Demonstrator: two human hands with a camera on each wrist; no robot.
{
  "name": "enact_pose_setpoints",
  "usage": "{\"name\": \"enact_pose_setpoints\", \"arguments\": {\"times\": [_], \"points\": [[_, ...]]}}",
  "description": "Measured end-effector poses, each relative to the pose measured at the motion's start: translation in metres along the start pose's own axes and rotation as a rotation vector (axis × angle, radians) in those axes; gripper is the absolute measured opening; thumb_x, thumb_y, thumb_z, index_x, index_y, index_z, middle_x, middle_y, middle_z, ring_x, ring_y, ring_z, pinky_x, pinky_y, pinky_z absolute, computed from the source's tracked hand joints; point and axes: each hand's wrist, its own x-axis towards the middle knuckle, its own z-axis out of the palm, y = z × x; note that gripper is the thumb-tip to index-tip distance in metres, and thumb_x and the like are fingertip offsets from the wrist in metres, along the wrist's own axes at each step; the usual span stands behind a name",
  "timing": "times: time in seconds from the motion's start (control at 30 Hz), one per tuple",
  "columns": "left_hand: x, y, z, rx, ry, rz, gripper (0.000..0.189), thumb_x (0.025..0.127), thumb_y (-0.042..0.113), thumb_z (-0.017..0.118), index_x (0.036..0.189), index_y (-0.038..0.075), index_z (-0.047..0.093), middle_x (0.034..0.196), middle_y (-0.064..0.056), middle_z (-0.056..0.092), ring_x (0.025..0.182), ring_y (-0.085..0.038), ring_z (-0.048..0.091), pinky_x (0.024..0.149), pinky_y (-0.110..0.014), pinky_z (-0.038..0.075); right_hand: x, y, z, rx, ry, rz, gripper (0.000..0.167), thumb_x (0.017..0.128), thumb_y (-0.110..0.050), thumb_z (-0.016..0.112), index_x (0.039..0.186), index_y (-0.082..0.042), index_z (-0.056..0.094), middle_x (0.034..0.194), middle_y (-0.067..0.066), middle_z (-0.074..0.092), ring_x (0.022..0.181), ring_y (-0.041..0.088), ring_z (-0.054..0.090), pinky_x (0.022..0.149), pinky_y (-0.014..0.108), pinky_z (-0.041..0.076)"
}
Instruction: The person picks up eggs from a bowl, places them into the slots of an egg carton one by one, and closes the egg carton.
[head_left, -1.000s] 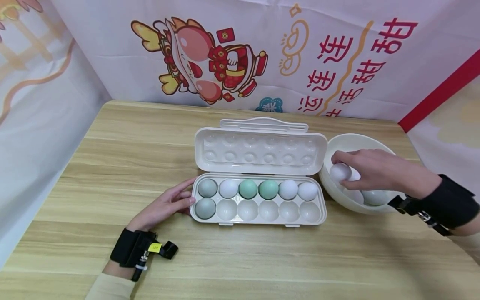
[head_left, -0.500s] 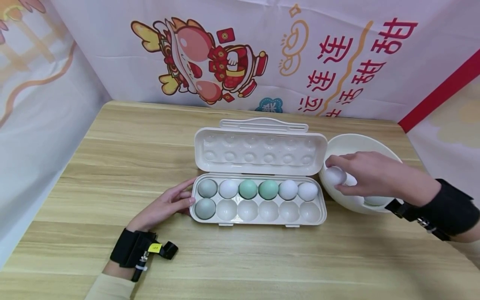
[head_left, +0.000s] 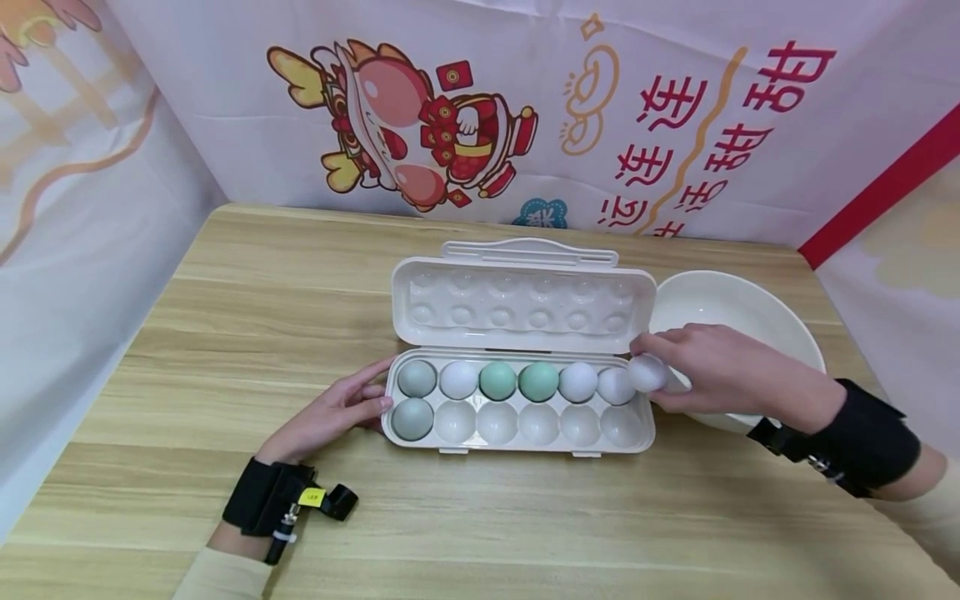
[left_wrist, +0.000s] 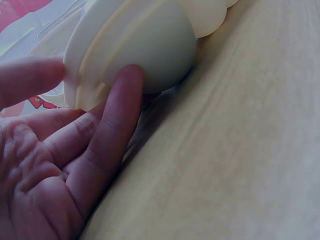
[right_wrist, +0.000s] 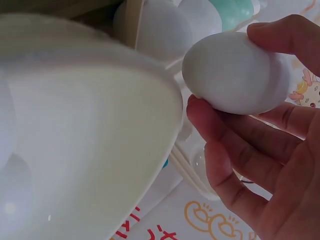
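In the right hand [head_left: 720,371], a white egg [right_wrist: 235,74] is pinched at the near end of the egg box [head_left: 537,425], long axis pointed out from the palm; the far end is touched by the left hand [head_left: 337,414], loosely spread.

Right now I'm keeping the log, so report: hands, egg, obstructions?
Left hand touching left end of egg carton. Right hand holding white egg near carton's right end, not yet seated. Five near-row cups bare; no obstruction seen.
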Motion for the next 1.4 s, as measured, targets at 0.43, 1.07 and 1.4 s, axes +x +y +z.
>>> {"name": "enact_pose_setpoints", "arguments": {"times": [0.43, 1.07, 1.4], "points": [[-0.002, -0.002, 0.0, -0.005, -0.003, 0.004, 0.064, 0.1, 0.008, 0.052, 0.153, 0.0, 0.018, 0.123, -0.031, 0.056, 0.098, -0.024, 0.064, 0.082, -0.035, 0.054, 0.013, -0.014, 0.012, 0.003, 0.063, -0.181, 0.042, 0.077, -0.025, 0.079, 0.111, -0.009, 0.061, 0.094, -0.001, 0.066, 0.076, 0.011, 0.057, 0.067, 0.034, 0.051], [0.001, -0.002, 0.001, -0.017, -0.018, 0.005, 0.064, 0.1, 0.009, 0.053, 0.153, 0.0, 0.018, 0.125, -0.033, 0.053, 0.1, -0.024, 0.064, 0.083, -0.036, 0.053, 0.041, -0.036, 0.022, 0.034, 0.058, -0.336, 0.044, 0.074, -0.021, 0.082, 0.109, -0.009, 0.058, 0.091, -0.002, 0.064, 0.076, 0.011, 0.06, 0.061, 0.029, 0.051], [0.0, -0.001, 0.0, -0.028, -0.018, 0.003, 0.065, 0.1, 0.009, 0.053, 0.153, 0.0, 0.017, 0.124, -0.033, 0.053, 0.097, -0.025, 0.064, 0.082, -0.038, 0.054, 0.057, -0.05, 0.023, 0.066, 0.053, -0.383, 0.039, 0.076, -0.022, 0.08, 0.107, -0.011, 0.058, 0.087, -0.003, 0.062, 0.074, 0.009, 0.059, 0.062, 0.027, 0.051]]}}
